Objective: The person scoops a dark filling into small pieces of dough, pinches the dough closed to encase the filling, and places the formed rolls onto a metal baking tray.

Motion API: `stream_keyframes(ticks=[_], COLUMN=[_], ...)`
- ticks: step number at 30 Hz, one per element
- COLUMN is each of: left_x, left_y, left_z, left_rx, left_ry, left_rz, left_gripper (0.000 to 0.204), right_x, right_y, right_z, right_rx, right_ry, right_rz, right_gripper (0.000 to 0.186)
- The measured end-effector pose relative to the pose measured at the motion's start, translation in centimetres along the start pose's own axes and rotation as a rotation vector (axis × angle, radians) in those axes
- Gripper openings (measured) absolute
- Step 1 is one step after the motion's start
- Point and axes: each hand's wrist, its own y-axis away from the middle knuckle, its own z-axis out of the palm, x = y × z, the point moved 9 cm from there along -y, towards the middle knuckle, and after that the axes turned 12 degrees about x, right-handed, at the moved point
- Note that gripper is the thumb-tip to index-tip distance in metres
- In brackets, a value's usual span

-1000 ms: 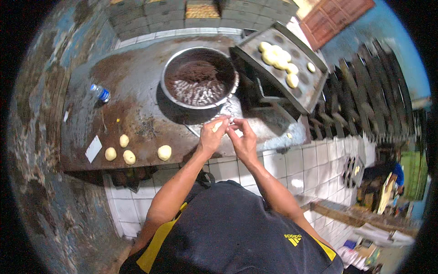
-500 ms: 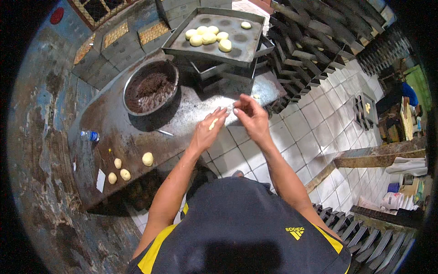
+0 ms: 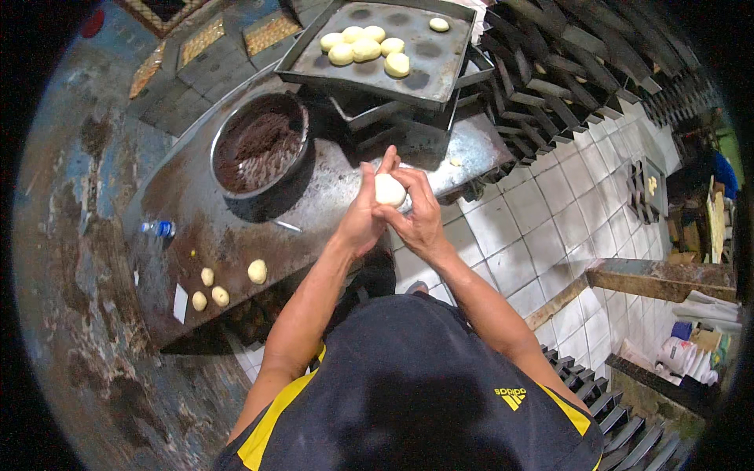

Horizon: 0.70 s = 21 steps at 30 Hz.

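Note:
Between my two hands, over the near edge of the metal table [image 3: 326, 212], is a smooth pale ball of dough [image 3: 389, 190]. My left hand [image 3: 362, 217] cups it from the left and beneath, fingers reaching up behind. From the right, my right hand [image 3: 422, 217] curls round the ball, its thumb near the left palm. A round bowl [image 3: 217, 169] with dark brown crumbly filling [image 3: 263, 140] stands to the left. Beyond my hands, a dark metal tray [image 3: 353, 89] holds several dough balls [image 3: 365, 50]. More dough balls [image 3: 257, 272] lie on the table at left.
A small plastic bottle [image 3: 159, 228] lies near the table's left end, and a white card [image 3: 181, 303] is by the dough balls. A thin metal handle [image 3: 287, 225] shows beside the bowl. Stacked dark trays [image 3: 550, 71] stand at far right, above white floor tiles [image 3: 550, 208].
My hands were apart, the right one raised with fingers spread and pale dough on the left. They have come together, closed round the dough ball. The view has shifted slightly.

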Motion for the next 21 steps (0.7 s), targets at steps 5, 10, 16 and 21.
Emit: stream_keyframes(ticks=[5,10,16,21], left_x=[3.8,6.9,12.9,16.3], left_y=[-6.5,-14.6,-19.9,-21.3], left_z=[0.8,1.5,-1.6,-8.2], left_rx=[-0.071,-0.069,-0.025,0.118], left_ry=[-0.384,-0.199,-0.232,-0.416], left_rz=[0.308,0.22,0.339,0.441], left_gripper=[0.067,0.067,0.054,0.043], right_x=[7.5,15.0,27.2,34.6], right_y=[0.3,-12.0,-29.9,-30.1], right_z=[7.0,9.0,8.6,13.8], right_rx=[0.001,-0.282,-0.079,-0.444], right_ry=[-0.583,-0.322,0.72,0.905], right_rz=[1.081,1.02,0.083,-0.059], right_gripper=[0.043,0.031,0.056,0.047])
